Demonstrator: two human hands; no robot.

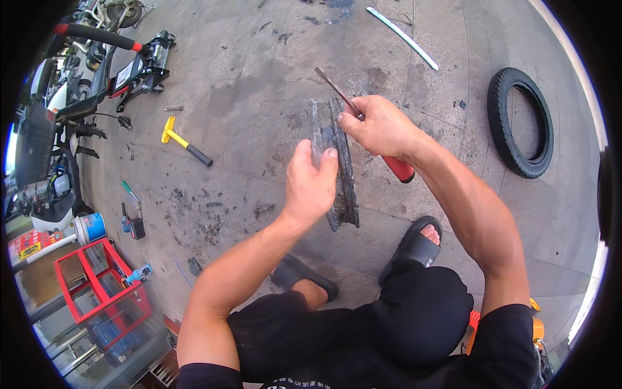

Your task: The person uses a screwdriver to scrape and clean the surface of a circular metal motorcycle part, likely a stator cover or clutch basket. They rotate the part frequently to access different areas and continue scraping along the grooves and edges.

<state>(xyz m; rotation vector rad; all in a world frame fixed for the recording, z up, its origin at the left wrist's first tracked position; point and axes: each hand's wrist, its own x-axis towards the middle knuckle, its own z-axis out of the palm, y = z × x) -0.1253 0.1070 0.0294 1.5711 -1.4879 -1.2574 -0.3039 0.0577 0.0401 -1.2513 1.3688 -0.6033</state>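
Observation:
A worn, dirty metal wheel rim point(348, 194) stands on edge on the ground in front of me, its narrow channel facing up. My left hand point(311, 181) grips its left edge, thumb over the channel and fingers on the outer side. Wrapped in my right hand point(379, 126) is a tool with a red handle point(398, 168) and a long, narrow, flat metal blade point(337, 89). The blade points up and left past the far end of the rim. Whether it touches the rim I cannot tell.
A black tyre point(495, 123) lies at right. A pale strip point(403, 39) lies at the far side. On the left are a yellow hammer point(176, 137), a cordless drill point(133, 223), a red-framed cart point(97, 298) and parked scooters point(65, 129). Dark debris point(207, 211) litters the ground.

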